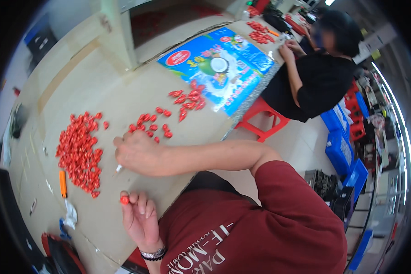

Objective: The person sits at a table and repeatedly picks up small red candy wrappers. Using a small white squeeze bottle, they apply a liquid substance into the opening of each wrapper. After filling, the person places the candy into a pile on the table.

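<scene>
Two-handed, working over a tan tabletop. Using the left hand, pinching one small glossy red piece between thumb and index fingertip, near the table's front edge; showing the palm, holding the other fingers loosely bent, gripping nothing else visible. Holding the right hand back-up, between the big red heap and the table edge, close beside some loose red pieces; hiding the fingertips, so not being able to tell how far open, or whether gripping the small white item showing just beneath. Also seeing an orange cutter beside the heap, a crumpled white wad below, a blue coconut-printed sheet farther off.

Doing this well, judging from here: pinching lightly by the sides, exposing the piece's upper face; steadying the left wrist; bringing both hands closer together; skirting the heap to avoid scattering; picking from the loose pieces first, one at a time.
</scene>
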`<action>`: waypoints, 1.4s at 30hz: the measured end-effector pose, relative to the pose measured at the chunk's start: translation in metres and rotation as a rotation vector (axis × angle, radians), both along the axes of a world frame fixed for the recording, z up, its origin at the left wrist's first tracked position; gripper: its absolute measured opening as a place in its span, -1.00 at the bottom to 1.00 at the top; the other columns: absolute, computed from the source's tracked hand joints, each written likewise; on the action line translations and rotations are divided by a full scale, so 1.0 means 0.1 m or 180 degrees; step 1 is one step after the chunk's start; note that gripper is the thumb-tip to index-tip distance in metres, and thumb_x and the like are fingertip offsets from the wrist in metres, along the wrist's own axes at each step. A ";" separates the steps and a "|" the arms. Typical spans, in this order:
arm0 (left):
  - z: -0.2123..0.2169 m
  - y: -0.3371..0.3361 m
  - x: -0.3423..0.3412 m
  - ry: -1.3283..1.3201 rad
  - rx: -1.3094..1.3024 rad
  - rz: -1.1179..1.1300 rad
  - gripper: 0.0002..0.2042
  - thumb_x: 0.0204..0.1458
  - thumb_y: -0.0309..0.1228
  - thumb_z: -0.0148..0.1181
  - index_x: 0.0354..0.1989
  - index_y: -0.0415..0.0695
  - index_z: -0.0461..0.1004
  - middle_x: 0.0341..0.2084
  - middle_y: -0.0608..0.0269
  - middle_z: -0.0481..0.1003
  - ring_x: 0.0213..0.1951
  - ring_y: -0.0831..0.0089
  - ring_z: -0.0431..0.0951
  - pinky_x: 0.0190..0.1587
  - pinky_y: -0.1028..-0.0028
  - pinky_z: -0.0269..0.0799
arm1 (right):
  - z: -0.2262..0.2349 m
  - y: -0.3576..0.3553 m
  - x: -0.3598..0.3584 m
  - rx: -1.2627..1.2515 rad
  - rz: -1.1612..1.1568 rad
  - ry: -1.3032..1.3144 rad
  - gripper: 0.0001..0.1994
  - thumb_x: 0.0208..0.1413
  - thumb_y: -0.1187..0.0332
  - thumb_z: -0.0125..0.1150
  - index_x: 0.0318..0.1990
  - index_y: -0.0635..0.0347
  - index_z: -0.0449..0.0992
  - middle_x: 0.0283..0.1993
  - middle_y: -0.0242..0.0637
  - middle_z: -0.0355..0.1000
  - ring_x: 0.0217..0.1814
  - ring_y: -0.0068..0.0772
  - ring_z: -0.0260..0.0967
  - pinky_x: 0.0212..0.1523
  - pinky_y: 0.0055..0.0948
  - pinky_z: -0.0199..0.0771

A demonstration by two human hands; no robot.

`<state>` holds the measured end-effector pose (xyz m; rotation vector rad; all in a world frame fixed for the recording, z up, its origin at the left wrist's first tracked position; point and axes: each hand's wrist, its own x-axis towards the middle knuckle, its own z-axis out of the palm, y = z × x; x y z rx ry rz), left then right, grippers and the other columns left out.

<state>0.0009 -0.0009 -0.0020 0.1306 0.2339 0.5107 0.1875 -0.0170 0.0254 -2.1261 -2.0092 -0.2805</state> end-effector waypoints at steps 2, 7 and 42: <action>0.02 0.00 0.00 -0.0065 0.0035 -0.0028 -0.89 0.23 -0.42 0.00 -0.14 -0.14 0.33 -0.36 0.28 0.37 -0.49 0.53 0.16 -0.48 0.55 0.16 | 0.03 -0.01 -0.03 -0.0087 0.0081 -0.0134 -0.90 -0.29 0.42 0.26 -0.55 0.24 0.53 -0.42 -0.23 0.35 -0.43 -0.32 0.43 -0.55 -0.39 0.41; 0.01 -0.02 -0.01 -0.0172 0.0042 -0.0070 -0.89 0.22 -0.44 0.00 -0.13 -0.15 0.33 -0.35 0.27 0.37 -0.49 0.53 0.15 -0.50 0.55 0.15 | -0.01 -0.03 -0.02 -0.0064 0.0072 -0.0093 -0.86 -0.30 0.42 0.28 -0.54 0.29 0.51 -0.41 -0.22 0.34 -0.43 -0.34 0.42 -0.57 -0.43 0.36; -0.06 -0.05 -0.18 -0.0206 -0.0039 -0.0035 -0.83 0.19 -0.35 0.06 -0.11 -0.13 0.39 -0.37 0.31 0.41 -0.46 0.51 0.30 -0.45 0.53 0.22 | -0.09 0.29 0.13 0.0094 0.0357 0.0489 -0.88 -0.12 0.59 0.16 -0.40 0.19 0.55 -0.36 -0.28 0.39 -0.30 -0.12 0.44 -0.36 -0.15 0.40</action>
